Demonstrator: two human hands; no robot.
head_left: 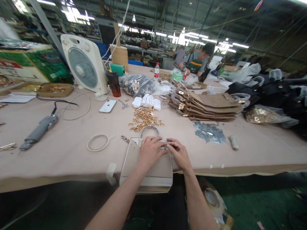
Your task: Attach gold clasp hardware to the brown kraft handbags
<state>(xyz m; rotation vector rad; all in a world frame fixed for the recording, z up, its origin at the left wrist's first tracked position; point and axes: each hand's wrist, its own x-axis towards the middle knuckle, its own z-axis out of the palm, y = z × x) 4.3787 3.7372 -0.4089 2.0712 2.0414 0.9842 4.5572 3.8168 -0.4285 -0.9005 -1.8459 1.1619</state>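
A beige, boxy handbag [134,159] lies at the table's front edge, its lower end jutting over it. Its wrapped handle loop [150,128] points away from me, and a strap tab with a metal fitting [125,138] sticks out at its upper left. My left hand [150,150] grips the bag's top edge, fingers bent over it and thumb toward the right hand. At the upper right corner, my right hand [179,154] has thumb and fingertips closed together in a pinch; whatever is between them is hidden. Just beyond lies a heap of gold-coloured metal fittings [145,118].
An electric screwdriver [39,131], tape roll [98,142] and phone [107,106] lie to the left, near a box fan [83,64] and tumbler [113,83]. Stacked brown bag pieces [211,107], grey metal plates [209,132] and a small roll [233,142] are right. A co-worker [195,62] sits opposite.
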